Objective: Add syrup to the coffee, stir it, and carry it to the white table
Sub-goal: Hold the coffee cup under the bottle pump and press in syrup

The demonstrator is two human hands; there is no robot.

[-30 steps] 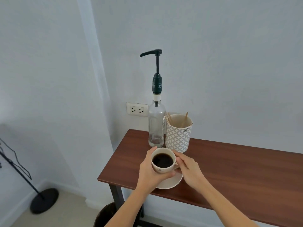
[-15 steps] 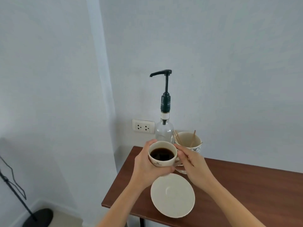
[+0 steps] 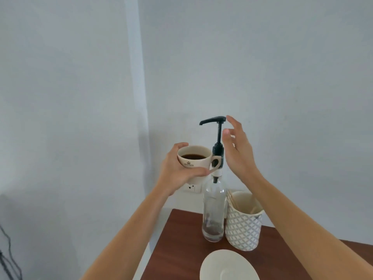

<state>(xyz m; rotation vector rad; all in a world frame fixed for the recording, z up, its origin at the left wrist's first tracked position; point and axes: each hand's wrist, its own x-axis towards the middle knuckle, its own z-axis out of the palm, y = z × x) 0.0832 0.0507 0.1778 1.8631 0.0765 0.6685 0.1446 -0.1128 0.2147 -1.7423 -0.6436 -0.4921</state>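
The left hand (image 3: pixel 177 172) grips the coffee cup (image 3: pixel 194 159) beneath the pump spout (image 3: pixel 202 122) to catch syrup; the right hand (image 3: pixel 238 150), fingers (image 3: pixel 232 121) released, nears the pump head (image 3: pixel 219 119).

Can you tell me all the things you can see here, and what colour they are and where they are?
coffee cup: 1, cream, black coffee inside, held up under the pump spout
syrup bottle: 1, clear glass, almost empty, on the table's back corner
pump: 1, black, on top of the bottle
stick holder: 1, white with grey lattice, right of the bottle, wooden sticks inside
saucer: 1, cream, bare, near table edge
table: 1, dark brown wood
wall socket: 1, white, behind the cup
left hand: holds the cup
right hand: open, beside the pump top
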